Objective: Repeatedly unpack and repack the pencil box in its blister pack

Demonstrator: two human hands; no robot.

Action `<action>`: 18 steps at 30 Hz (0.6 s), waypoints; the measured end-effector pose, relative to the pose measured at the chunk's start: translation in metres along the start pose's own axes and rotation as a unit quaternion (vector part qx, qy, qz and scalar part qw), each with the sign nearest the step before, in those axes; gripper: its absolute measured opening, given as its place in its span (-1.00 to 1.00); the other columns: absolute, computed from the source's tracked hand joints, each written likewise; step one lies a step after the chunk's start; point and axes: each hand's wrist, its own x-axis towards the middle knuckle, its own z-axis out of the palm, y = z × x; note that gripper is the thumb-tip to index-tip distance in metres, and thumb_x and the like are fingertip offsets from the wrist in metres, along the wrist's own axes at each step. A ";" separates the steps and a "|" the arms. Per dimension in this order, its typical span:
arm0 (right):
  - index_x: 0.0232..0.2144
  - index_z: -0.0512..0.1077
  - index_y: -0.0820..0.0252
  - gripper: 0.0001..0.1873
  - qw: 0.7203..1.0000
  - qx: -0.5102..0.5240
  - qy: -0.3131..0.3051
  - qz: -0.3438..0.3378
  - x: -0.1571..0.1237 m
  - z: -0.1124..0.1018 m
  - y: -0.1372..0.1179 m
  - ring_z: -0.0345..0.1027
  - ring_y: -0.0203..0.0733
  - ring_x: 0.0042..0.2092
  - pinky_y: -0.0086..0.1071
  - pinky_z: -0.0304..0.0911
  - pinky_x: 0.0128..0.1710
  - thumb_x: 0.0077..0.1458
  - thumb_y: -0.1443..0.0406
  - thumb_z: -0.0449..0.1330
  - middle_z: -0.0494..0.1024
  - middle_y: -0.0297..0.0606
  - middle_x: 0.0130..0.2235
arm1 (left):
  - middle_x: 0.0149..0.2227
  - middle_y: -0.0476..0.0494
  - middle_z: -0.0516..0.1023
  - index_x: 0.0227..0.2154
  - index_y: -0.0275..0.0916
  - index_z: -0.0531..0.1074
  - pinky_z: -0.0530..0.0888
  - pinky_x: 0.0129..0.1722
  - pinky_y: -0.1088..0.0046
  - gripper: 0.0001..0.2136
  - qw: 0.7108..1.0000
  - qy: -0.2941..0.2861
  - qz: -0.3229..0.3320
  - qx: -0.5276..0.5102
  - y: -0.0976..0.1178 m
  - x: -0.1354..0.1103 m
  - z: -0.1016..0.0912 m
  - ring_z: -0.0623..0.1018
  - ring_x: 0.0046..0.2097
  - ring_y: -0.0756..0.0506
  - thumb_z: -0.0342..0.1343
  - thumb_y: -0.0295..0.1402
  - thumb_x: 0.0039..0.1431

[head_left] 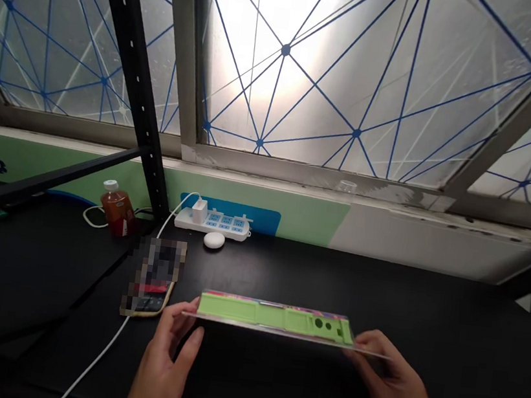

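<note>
Between my hands, above the black table, is a long flat light-green plastic piece seen almost edge-on. It has shallow recesses, dark round holes near its right end, a colourful strip along its far edge and a thin clear sheet or cover projecting at both ends. My left hand holds the left end, with the fingers at the edge and the thumb nearer to me. At the right end, my right hand pinches the clear edge. The fingertips under and behind the piece are partly hidden.
A phone, partly blurred out, lies left of my left hand beside a white cable. Farther back are a white power strip, a small white rounded object and a bottle. A black metal post rises at left.
</note>
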 end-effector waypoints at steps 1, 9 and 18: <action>-0.49 0.46 0.07 -0.67 1.000 -0.012 -0.006 -0.008 0.000 0.000 0.003 0.49 -0.19 -0.38 -0.51 0.39 -0.37 0.09 -0.01 0.32 0.57 -0.33 -0.39 | 0.16 -0.29 0.59 0.01 -0.11 0.43 0.45 0.23 0.13 -0.52 1.000 0.002 0.002 -0.002 0.002 -0.001 0.001 0.53 0.24 -0.33 0.18 0.14 0.23; -0.20 0.64 0.01 -0.74 0.995 -0.049 -0.070 -0.050 0.002 -0.002 0.014 0.61 0.00 -0.04 -0.34 0.50 -0.08 0.12 0.16 0.20 0.68 -0.19 -0.01 | 0.35 -0.34 0.39 -0.28 -0.07 0.33 0.58 -0.05 0.27 -0.52 0.994 -0.086 0.028 0.053 0.003 0.000 0.005 0.59 0.16 -0.33 -0.04 0.28 0.27; 0.38 0.26 -0.06 -0.21 0.944 -0.207 -0.224 -0.125 -0.006 0.010 0.019 0.16 0.24 0.38 0.11 0.27 0.27 0.12 0.10 0.33 0.20 -0.16 0.41 | 0.33 -0.17 0.44 0.17 0.00 0.44 0.39 0.28 0.04 -0.58 0.982 -0.008 0.054 0.181 -0.008 -0.001 0.022 0.45 0.31 -0.36 0.13 -0.08 0.28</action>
